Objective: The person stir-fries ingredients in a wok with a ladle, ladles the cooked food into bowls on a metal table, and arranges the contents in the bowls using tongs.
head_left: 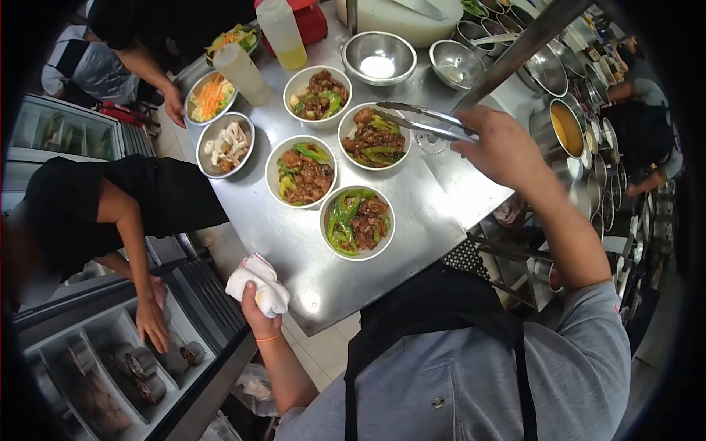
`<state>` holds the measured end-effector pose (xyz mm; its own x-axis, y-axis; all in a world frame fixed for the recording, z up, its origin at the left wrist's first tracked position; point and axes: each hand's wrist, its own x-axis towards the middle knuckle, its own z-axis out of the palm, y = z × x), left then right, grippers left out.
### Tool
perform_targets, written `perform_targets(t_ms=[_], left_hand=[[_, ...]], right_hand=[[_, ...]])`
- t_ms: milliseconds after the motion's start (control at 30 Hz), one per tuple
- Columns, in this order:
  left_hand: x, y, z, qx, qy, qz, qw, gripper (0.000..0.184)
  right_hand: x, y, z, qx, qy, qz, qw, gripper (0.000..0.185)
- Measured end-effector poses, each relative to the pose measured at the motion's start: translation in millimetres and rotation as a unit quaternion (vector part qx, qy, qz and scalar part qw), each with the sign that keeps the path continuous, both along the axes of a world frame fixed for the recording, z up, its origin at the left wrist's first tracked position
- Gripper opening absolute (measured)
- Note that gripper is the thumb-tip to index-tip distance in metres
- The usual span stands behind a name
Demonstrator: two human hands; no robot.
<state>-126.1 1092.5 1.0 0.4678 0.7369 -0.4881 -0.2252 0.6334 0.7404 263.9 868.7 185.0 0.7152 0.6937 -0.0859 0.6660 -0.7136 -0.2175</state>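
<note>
My right hand [496, 147] is closed round metal tongs [430, 123], whose tips lie over the upper right white bowl [373, 137] of browned meat and green peppers. At the table's front left edge, my left hand [261, 312] grips a folded white cloth [259, 285]. Three more white bowls with meat and greens stand on the steel table [294, 272]: one at the back [318, 97], one in the middle [301, 172] and one nearest me [357, 223].
Metal bowls of mushrooms [226, 145] and shredded carrot [210, 98] line the left edge. Two squeeze bottles [282, 33] and steel bowls [379, 57] stand behind. A co-worker [125, 198] reaches into a cold drawer at left. A steel post [526, 51] rises at right.
</note>
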Motion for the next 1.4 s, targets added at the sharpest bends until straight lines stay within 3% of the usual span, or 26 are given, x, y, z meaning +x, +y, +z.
perform_targets(t_ms=[167, 333, 433, 500, 567, 633, 667, 700, 733, 767, 800, 833, 900, 933, 967, 1033, 1067, 1100, 1133, 1167, 1200, 1233, 1267, 1300, 1333, 1400], left_hand=[[4.0, -4.3, 43.5, 0.002, -0.111, -0.124, 0.986, 0.066], [23.1, -24.9, 66.9, -0.005, -0.077, -0.106, 0.991, 0.080], [55.0, -47.7, 87.8, 0.009, -0.110, -0.167, 0.980, 0.081], [71.6, -64.3, 90.6, -0.018, -0.117, -0.213, 0.970, 0.083], [85.5, -82.3, 87.7, -0.051, -0.129, -0.286, 0.948, 0.084], [102.6, -109.5, 94.9, -0.039, -0.106, -0.304, 0.946, 0.081], [99.2, -112.6, 88.3, -0.055, -0.090, -0.360, 0.927, 0.080], [97.1, -109.1, 69.5, -0.162, -0.044, -0.338, 0.926, 0.080], [113.0, -140.0, 77.3, -0.136, -0.080, -0.299, 0.941, 0.080], [119.4, -161.5, 85.8, -0.115, -0.068, -0.347, 0.928, 0.076], [135.6, -178.0, 80.6, -0.065, -0.088, -0.368, 0.923, 0.074], [158.3, -186.5, 80.2, -0.049, -0.218, -0.580, 0.783, 0.079], [175.7, -245.9, 107.1, -0.047, -0.121, -0.588, 0.799, 0.088], [177.1, -261.0, 101.1, -0.038, -0.081, -0.567, 0.819, 0.091], [187.9, -247.8, 68.8, -0.139, -0.098, -0.668, 0.724, 0.082], [187.1, -311.5, 70.7, -0.315, -0.208, -0.602, 0.703, 0.073], [188.9, -328.5, 53.5, -0.384, -0.138, -0.610, 0.680, 0.071], [189.5, -341.6, 43.5, -0.443, -0.077, -0.597, 0.664, 0.068], [175.4, -350.6, 32.9, -0.390, -0.018, -0.608, 0.691, 0.065], [185.5, -398.0, 73.2, -0.281, 0.031, -0.657, 0.699, 0.062], [176.9, -412.5, 70.1, -0.227, 0.097, -0.626, 0.740, 0.061], [181.9, -441.9, 82.0, -0.178, 0.120, -0.620, 0.755, 0.061], [181.2, -455.4, 81.9, -0.181, 0.118, -0.613, 0.760, 0.061], [186.8, -469.6, 87.0, -0.173, 0.120, -0.610, 0.764, 0.063], [184.4, -473.8, 84.2, -0.199, 0.147, -0.584, 0.773, 0.064], [167.8, -481.2, 79.6, -0.219, 0.176, -0.562, 0.778, 0.066]], right_hand=[[-9.7, -24.6, 17.1, 0.001, 0.003, -0.020, 1.000, 0.034], [-18.8, -36.6, 11.7, -0.013, -0.028, -0.028, 0.999, 0.034], [-31.6, -70.9, 1.2, 0.079, 0.083, 0.011, 0.993, 0.041], [-53.7, -116.8, -15.6, 0.141, 0.153, -0.039, 0.977, 0.050], [-86.3, -176.3, -42.7, 0.204, 0.117, -0.092, 0.968, 0.060], [-122.8, -239.2, -61.2, 0.194, 0.144, -0.217, 0.946, 0.067], [-149.0, -278.4, -75.7, 0.215, 0.140, -0.300, 0.919, 0.066], [-175.1, -317.1, -100.2, 0.240, 0.124, -0.384, 0.883, 0.065], [-198.3, -357.7, -127.5, 0.257, 0.064, -0.484, 0.834, 0.059], [-222.0, -394.3, -150.3, 0.272, 0.009, -0.570, 0.775, 0.054], [-238.4, -431.4, -158.4, 0.279, -0.004, -0.673, 0.685, 0.051], [-247.3, -470.4, -167.9, 0.288, -0.010, -0.753, 0.592, 0.048], [-255.9, -546.3, -218.5, 0.407, -0.135, -0.802, 0.416, 0.041], [-256.5, -578.1, -225.2, 0.401, -0.126, -0.832, 0.361, 0.046], [-255.3, -614.3, -235.5, 0.395, -0.106, -0.857, 0.314, 0.052], [-245.4, -685.9, -299.9, 0.287, -0.139, -0.912, 0.257, 0.068], [-236.5, -701.7, -276.9, 0.355, 0.043, -0.912, 0.204, 0.079], [-224.5, -716.3, -268.1, 0.245, 0.117, -0.918, 0.289, 0.072], [-223.2, -738.4, -315.7, 0.401, 0.117, -0.879, 0.228, 0.066], [-205.9, -751.0, -333.4, 0.386, 0.103, -0.889, 0.223, 0.039], [-215.0, -811.8, -446.9, 0.529, 0.078, -0.822, 0.193, 0.032], [-188.4, -821.7, -444.7, 0.510, 0.096, -0.846, 0.118, 0.030], [-171.5, -853.5, -475.1, 0.499, 0.129, -0.850, 0.109, 0.034], [-161.4, -873.7, -512.2, 0.626, 0.135, -0.762, 0.090, 0.036], [-134.0, -870.5, -519.7, 0.627, 0.164, -0.754, 0.103, 0.036], [-129.5, -878.4, -519.9, 0.477, 0.140, -0.860, 0.116, 0.042]])
